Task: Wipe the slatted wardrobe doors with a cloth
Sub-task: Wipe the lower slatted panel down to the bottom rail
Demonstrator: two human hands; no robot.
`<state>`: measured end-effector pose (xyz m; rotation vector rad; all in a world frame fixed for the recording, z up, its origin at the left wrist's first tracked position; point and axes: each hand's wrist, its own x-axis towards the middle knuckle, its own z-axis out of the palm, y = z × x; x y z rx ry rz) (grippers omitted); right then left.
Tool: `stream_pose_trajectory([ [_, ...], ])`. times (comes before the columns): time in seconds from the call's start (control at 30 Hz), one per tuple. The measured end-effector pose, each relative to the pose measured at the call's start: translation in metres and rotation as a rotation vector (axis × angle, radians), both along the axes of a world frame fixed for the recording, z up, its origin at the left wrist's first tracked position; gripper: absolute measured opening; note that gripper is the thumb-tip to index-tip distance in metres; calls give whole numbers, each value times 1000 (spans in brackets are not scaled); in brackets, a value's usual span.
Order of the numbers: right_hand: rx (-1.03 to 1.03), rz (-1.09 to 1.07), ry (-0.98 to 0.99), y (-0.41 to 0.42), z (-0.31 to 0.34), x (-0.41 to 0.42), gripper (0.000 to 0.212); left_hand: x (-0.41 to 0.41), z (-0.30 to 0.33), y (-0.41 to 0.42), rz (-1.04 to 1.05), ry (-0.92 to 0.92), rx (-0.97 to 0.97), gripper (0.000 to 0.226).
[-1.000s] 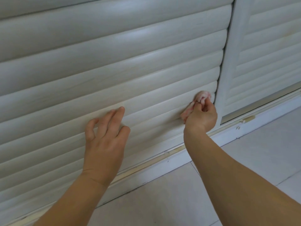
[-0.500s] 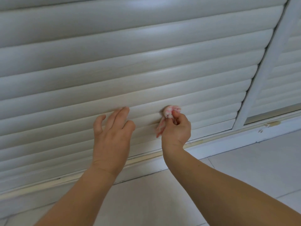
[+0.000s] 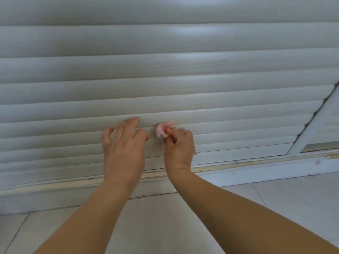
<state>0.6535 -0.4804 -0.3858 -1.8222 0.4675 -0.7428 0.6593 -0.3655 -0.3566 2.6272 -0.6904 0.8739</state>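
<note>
Head view only. The slatted wardrobe door (image 3: pixel 165 85) fills most of the frame and is cut off at the top and left edges. The upper slats are blurred and carry glare. A second door (image 3: pixel 330 114) is seen only as a sliver at the right edge, past a white vertical frame strip (image 3: pixel 310 129).

The cloth (image 3: pixel 162 130), pink and white, is bunched small and mostly hidden inside the right hand (image 3: pixel 178 144). It is pinched between thumb and curled fingers and pressed against a lower slat. Its full size and shape cannot be made out.

The left hand (image 3: pixel 123 145) is placed just beside the right, nothing grasped. Its fingers are spread and slightly bent. The fingertips (image 3: pixel 135 120) are laid on a slat, one finger close to the cloth; contact between them cannot be confirmed. The slats behind both hands are covered.

Below the door a yellowed bottom rail (image 3: pixel 238 165) and a white baseboard (image 3: pixel 256 173) with chipped paint at the far right are noted. Pale floor tiles (image 3: pixel 284 200) lie beneath, partly blocked by both forearms.
</note>
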Motion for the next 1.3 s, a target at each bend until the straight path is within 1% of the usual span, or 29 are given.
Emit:
stream_pose_trajectory([
  [0.03,-93,54,24,5,0,3,26,1,0,2,4,0,-5,41],
  [0.07,-137,103,35,8,0,4,28,2,0,3,7,0,-9,42],
  [0.13,-176,142,33,10,-2,5,28,5,-1,5,14,4,-23,43],
  [0.2,-170,105,-9,5,-2,4,27,8,-1,9,16,3,-52,42],
  [0.27,-155,10,-83,-9,2,1,27,14,-1,14,4,-13,-98,39],
  [0.37,-204,-111,-186,-33,13,2,29,22,-2,23,17,-16,-180,39],
  [0.47,-233,-186,-320,-41,21,9,33,26,-3,30,40,-21,-244,42],
  [0.53,-202,-177,-399,-34,24,15,18,28,-3,35,62,-38,-257,41],
  [0.57,-223,-173,-454,-29,24,18,16,29,-3,38,73,-48,-265,41],
  [0.67,-527,-127,-527,-10,20,28,23,34,-5,52,153,-46,-316,43],
  [0.83,-737,-9,-491,20,15,41,24,38,-9,81,348,41,-378,46],
  [0.9,-818,24,-464,29,11,44,17,38,-10,89,386,65,-369,46],
  [0.97,-848,75,-406,35,1,46,12,37,-14,97,404,80,-355,43],
  [1.0,-902,103,-371,38,-5,48,17,37,-15,100,410,86,-347,42],
  [1.03,-1006,140,-353,40,-14,49,28,36,-18,102,418,97,-338,42],
  [1.07,-1067,203,-361,43,-23,50,41,35,-20,105,424,108,-330,42],
  [1.1,-1113,240,-356,42,-31,52,49,35,-21,108,428,115,-328,43],
  [1.13,-1143,267,-339,40,-38,53,51,36,-22,110,432,119,-333,43],
  [1.2,-1216,300,-337,34,-45,47,44,36,-23,113,451,138,-355,44],
  [1.3,-1210,303,-304,26,-50,39,44,38,-24,117,489,200,-400,45],
])
